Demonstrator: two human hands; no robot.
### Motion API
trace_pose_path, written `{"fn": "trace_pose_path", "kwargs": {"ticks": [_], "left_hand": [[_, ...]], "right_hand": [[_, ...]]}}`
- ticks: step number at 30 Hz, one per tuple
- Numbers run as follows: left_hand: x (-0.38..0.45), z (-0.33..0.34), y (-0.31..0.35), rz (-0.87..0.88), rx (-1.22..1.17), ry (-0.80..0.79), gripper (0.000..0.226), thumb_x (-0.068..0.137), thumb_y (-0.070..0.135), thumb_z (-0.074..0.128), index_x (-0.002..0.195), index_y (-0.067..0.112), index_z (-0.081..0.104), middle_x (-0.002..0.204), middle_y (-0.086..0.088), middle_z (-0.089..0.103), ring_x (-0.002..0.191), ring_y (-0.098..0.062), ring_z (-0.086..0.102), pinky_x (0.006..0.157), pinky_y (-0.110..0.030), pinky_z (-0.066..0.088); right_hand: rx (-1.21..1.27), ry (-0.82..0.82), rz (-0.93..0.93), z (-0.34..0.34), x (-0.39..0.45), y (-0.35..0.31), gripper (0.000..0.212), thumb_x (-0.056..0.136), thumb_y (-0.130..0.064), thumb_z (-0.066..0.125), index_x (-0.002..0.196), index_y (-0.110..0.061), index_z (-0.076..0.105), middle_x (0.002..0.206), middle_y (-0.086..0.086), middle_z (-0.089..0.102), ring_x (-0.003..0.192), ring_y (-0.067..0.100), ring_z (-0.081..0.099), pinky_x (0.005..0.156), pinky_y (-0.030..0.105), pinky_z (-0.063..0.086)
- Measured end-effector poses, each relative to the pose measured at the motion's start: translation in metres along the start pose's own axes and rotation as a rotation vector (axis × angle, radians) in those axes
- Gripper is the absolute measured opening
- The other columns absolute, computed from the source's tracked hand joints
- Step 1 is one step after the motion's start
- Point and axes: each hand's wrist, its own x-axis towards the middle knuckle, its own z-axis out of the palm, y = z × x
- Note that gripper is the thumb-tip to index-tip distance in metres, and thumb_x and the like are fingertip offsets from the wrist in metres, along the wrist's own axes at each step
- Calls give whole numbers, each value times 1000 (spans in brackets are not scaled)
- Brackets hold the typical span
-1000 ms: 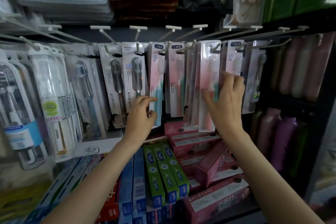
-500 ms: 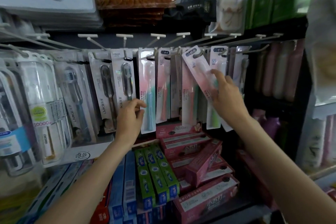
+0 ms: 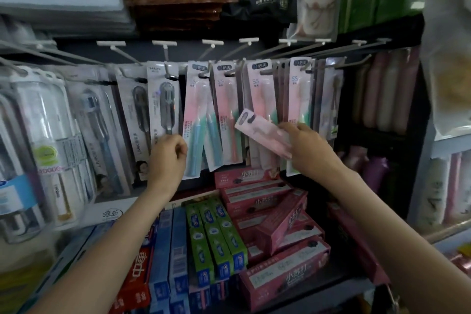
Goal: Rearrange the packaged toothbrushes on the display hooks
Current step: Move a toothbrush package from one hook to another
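Right hand [image 3: 309, 146]: fingers and thumb pinch a pink toothbrush pack [image 3: 263, 134], held off the hooks and tilted, its hang hole up and to the left of the grip.
Left hand [image 3: 169, 154]: fingers curl on the lower edge of a hanging grey pack [image 3: 163, 102]; whether it truly pinches the pack cannot be told.
Row of hooks [image 3: 229, 74]: above both hands, with pink and green packs hanging between them.
Step in hand: likely rehanging the loose pack.
Doing it well: turn the pack upright, line its hole with a hook tip, slide it straight back, and steady the neighbouring packs so they stay put.
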Motion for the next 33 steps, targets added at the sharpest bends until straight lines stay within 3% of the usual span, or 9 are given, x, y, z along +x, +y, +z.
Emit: {"fn": "trace_pose_path", "kwargs": {"ticks": [3,11,17,21,23,27,29,31,33], "left_hand": [[-1,1,3,3,26,1,28,79,-11,54,67,13,49,76,-1,45,72,-14,42,62,-20,27],[-4,1,2,19,3,-23,29,80,-10,55,66,13,47,79,-2,44,64,-13,45,61,-20,33],[-6,-2,3,56,-13,-5,31,78,-14,56,65,13,47,74,7,38,64,-1,40,61,-7,33],[-7,2,4,62,-14,-4,33,75,-16,56,65,14,47,74,13,35,64,0,40,57,-9,31],[-7,4,4,61,-15,-13,34,74,-17,56,64,14,47,74,14,35,64,-1,40,57,-10,29],[-9,7,3,78,-23,-7,35,75,-16,57,65,15,44,74,13,35,65,-3,42,58,-12,31],[-10,8,6,72,-23,4,34,76,-15,57,65,15,44,74,14,35,64,-2,41,57,-10,33],[-10,8,8,65,-28,9,33,76,-14,56,65,15,44,74,13,35,63,-1,40,61,-6,34],[-10,8,9,65,-30,8,34,76,-14,55,64,16,44,74,13,35,64,-2,40,63,-7,35]], "right_hand": [[141,30,-57,-1,-1,-8,62,83,-2,52,140,-20,33,120,12,47,101,36,54,80,37,44],[104,332,-164,11,15,-44,60,89,2,46,145,-10,26,107,13,46,70,26,46,53,34,36],[531,238,8,20,36,-72,56,96,-8,44,147,-13,20,126,15,43,72,17,46,69,18,35],[724,161,120,32,36,-89,57,99,-14,40,149,-18,14,145,19,28,93,19,53,84,21,36],[679,188,94,38,34,-91,57,98,-14,42,148,-16,15,140,21,30,83,16,51,76,16,34],[496,329,-13,51,17,-74,46,95,-9,46,140,-4,34,127,12,36,111,25,45,95,26,39],[448,423,-3,48,10,-60,42,92,1,45,134,1,41,127,15,38,117,28,43,96,22,35],[428,420,67,43,10,-49,46,94,-4,46,138,2,33,134,17,36,124,29,38,99,19,28],[434,338,122,42,15,-44,60,95,-15,50,144,0,19,142,19,28,132,31,31,105,28,27]]}}
